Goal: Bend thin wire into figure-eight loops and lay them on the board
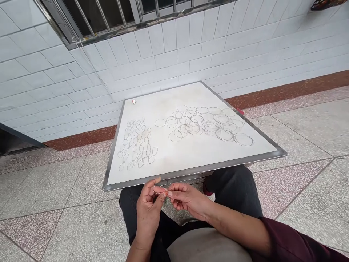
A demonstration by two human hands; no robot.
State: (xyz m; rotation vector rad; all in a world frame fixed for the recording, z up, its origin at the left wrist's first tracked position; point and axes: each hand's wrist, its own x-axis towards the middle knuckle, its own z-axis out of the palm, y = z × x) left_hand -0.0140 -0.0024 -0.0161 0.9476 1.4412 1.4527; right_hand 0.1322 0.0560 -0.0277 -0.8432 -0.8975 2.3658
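Left hand (148, 214) and right hand (188, 199) close together, just past the near edge of a steel-framed white board (180, 156) lying across dark trousers (234, 185). Between them, one small wire ring (159, 189), thin and pale with a faint reddish tint, slightly flattened to an oval, held off the board. Right thumb and forefinger (171, 190) tightly pinched on its right end, remaining fingers loosely curled. Left fingers (156, 187) curled around its left side, one fingertip raised, the exact grip probably a light pinch but too small to be sure.

On the board, two loose groups of similar wire rings. Toward the left edge, narrow oval loops (137, 145), crowded and overlapping. Across the middle and toward the right corner, larger round rings (201, 123), many overlapping, the biggest near the right corner. Near the far left corner, a tiny white-and-red object (133, 102), apart from the rings.

Around the board, a maroon sleeve (286, 242) on the right forearm, pale grey cloth (207, 247) across the lap, a terrazzo floor (305, 131), a reddish-brown skirting band (289, 87), a white tiled wall (169, 62) and a barred window (95, 18).
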